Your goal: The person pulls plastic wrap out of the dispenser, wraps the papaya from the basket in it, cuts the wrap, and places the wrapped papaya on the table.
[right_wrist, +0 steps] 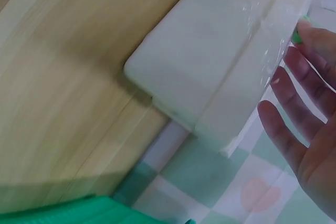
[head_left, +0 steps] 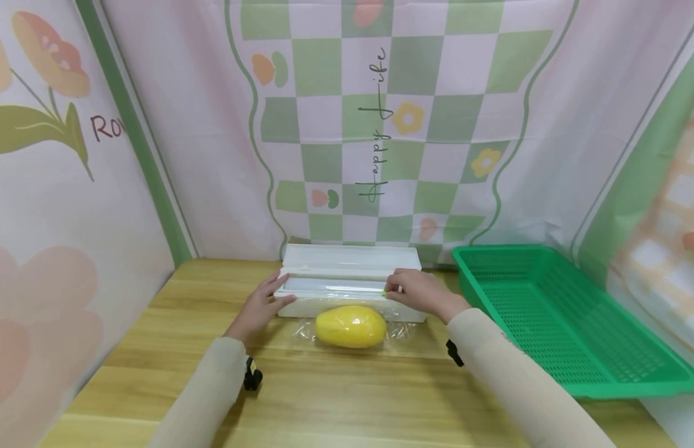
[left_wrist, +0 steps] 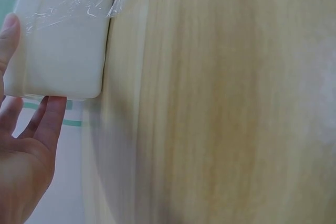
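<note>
A white cling film dispenser box (head_left: 302, 307) stands at the back of the wooden table with its lid (head_left: 352, 256) raised. My left hand (head_left: 261, 305) grips the box's left end, thumb on the front and fingers at the end, as the left wrist view also shows. At the box's right part, my right hand (head_left: 418, 291) pinches a small green slider (right_wrist: 297, 37) on the cutting rail between thumb and index finger; the other fingers spread loosely. Clear film (head_left: 401, 330) runs from the box over a glossy yellow oblong fruit (head_left: 351, 327), which lies just in front.
To the right sits a green perforated plastic basket (head_left: 582, 391), its left rim near my right forearm. Behind the box hangs a checked fabric curtain (head_left: 369, 118). The wooden tabletop (head_left: 347, 398) extends in front of the fruit.
</note>
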Demonstrator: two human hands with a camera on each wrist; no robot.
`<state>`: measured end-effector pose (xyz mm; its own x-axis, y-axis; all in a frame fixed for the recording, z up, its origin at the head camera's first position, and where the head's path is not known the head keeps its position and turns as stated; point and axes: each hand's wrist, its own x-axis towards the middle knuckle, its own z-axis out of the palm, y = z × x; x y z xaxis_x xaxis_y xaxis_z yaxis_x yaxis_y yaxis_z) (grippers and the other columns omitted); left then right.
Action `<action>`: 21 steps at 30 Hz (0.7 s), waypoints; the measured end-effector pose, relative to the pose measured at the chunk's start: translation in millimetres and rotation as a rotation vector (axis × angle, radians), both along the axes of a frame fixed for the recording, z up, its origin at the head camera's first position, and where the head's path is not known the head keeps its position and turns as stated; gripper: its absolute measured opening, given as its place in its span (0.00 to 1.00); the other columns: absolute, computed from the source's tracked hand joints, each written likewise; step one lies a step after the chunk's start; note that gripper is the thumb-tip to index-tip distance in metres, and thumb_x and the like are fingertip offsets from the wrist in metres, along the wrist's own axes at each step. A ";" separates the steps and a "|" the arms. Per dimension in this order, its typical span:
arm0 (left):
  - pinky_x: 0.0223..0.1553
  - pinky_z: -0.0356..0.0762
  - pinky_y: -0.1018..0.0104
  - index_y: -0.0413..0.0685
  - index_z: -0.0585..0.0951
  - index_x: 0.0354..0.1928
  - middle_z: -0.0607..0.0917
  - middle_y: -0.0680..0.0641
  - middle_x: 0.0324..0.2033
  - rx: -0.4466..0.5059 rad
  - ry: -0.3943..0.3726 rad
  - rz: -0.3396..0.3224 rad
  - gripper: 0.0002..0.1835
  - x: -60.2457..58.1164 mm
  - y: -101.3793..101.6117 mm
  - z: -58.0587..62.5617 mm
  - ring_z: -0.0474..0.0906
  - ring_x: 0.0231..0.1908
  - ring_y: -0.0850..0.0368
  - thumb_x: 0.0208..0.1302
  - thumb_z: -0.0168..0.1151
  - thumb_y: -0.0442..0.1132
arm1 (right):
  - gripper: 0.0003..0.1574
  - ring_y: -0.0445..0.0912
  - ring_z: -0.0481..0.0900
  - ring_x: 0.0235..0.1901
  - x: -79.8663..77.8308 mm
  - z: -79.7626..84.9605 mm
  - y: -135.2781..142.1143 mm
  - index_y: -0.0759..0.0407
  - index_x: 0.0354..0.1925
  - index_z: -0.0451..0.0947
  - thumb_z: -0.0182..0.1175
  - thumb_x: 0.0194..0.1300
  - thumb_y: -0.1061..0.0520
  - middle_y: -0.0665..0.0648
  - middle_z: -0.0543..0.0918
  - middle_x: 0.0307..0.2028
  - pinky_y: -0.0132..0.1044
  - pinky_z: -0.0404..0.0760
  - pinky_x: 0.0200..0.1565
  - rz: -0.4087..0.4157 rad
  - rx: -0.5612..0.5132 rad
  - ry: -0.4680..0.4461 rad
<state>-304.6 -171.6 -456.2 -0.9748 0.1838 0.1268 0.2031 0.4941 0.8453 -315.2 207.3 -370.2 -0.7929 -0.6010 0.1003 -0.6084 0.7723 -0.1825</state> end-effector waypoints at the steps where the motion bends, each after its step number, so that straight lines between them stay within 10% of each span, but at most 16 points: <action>1: 0.69 0.53 0.37 0.65 0.62 0.76 0.48 0.50 0.79 0.002 -0.004 0.001 0.39 0.1 0.4 0.2 0.50 0.74 0.39 0.67 0.63 0.60 | 0.05 0.41 0.78 0.35 -0.1 0.1 2.2 0.49 0.41 0.85 0.64 0.70 0.52 0.44 0.79 0.36 0.42 0.81 0.38 -0.005 0.004 0.000; 21: 0.69 0.48 0.33 0.64 0.61 0.77 0.47 0.54 0.78 -0.006 -0.009 -0.003 0.39 3.2 1.4 3.5 0.45 0.75 0.39 0.67 0.62 0.61 | 0.04 0.43 0.79 0.35 6.0 7.3 40.4 0.50 0.41 0.85 0.65 0.70 0.54 0.45 0.79 0.36 0.43 0.82 0.37 -0.044 0.073 0.012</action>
